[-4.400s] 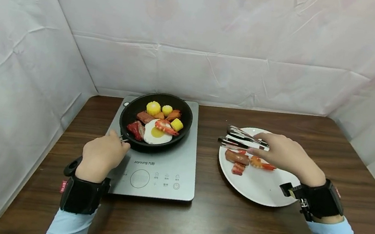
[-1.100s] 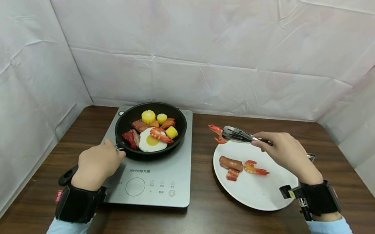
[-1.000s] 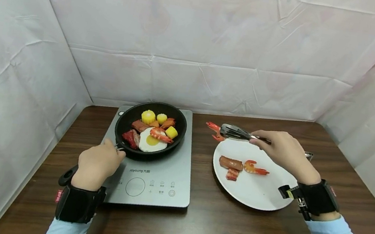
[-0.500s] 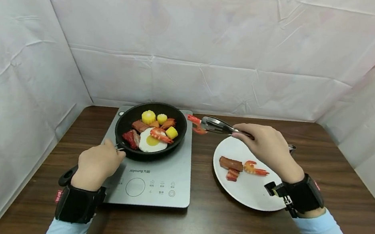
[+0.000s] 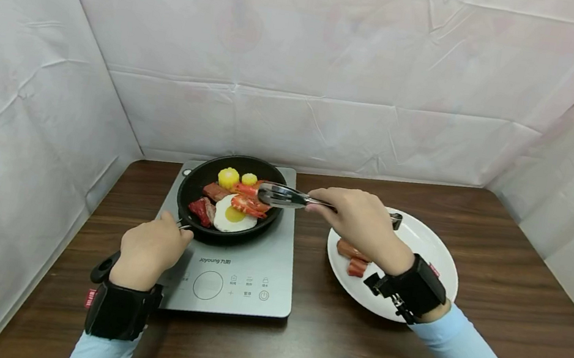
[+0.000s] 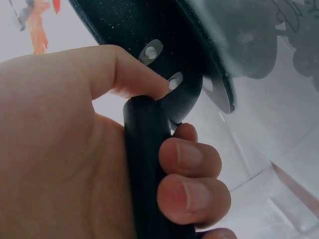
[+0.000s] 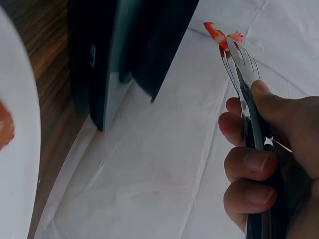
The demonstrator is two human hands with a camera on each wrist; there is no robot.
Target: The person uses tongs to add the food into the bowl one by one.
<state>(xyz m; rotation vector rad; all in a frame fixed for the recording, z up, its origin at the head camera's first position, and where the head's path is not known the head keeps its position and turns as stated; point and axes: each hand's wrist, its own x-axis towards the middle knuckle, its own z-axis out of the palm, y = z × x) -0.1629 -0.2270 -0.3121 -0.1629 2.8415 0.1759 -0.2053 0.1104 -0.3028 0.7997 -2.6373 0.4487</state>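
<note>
1. your left hand (image 5: pixel 149 250) is wrapped around the black handle (image 6: pixel 149 169) of the frying pan (image 5: pixel 191 184); in the left wrist view the thumb lies along the top of the handle, close to the rivets, and the fingers (image 6: pixel 192 159) curl around it from below.
2. the pan sits on the grey induction cooker (image 5: pixel 252 260), towards its far end, with the handle pointing back at you over the near left corner.
3. your right hand (image 5: pixel 361 218) is closed around a pair of metal tongs (image 5: pixel 284 196), thumb on top and fingers underneath, squeezing the arms together.
4. the tong tips pinch a red shrimp (image 5: pixel 247 189); in the right wrist view its orange-red tail (image 7: pixel 219 34) sticks out past the tips.
5. that shrimp is over the inside of the pan, on its right half; you cannot tell from these views whether it already rests on the food below.
6. in the pan lie a fried egg (image 5: pixel 232 216) near the front, a second shrimp (image 5: pixel 246 206) on the egg's far edge, a dark red strip of meat (image 5: pixel 200 210) to the left, a sausage piece (image 5: pixel 217 191) behind it, and two yellow corn pieces (image 5: pixel 229 177) at the back.
7. the white plate (image 5: pixel 437 257) is on the brown wooden table (image 5: pixel 496 309) just to the right of the cooker, not touching it; your right wrist crosses over its left part.
8. on the plate, beside your wrist, lie a sausage (image 5: pixel 347 249) and a small red strip of meat (image 5: pixel 357 267), partly hidden.
</note>
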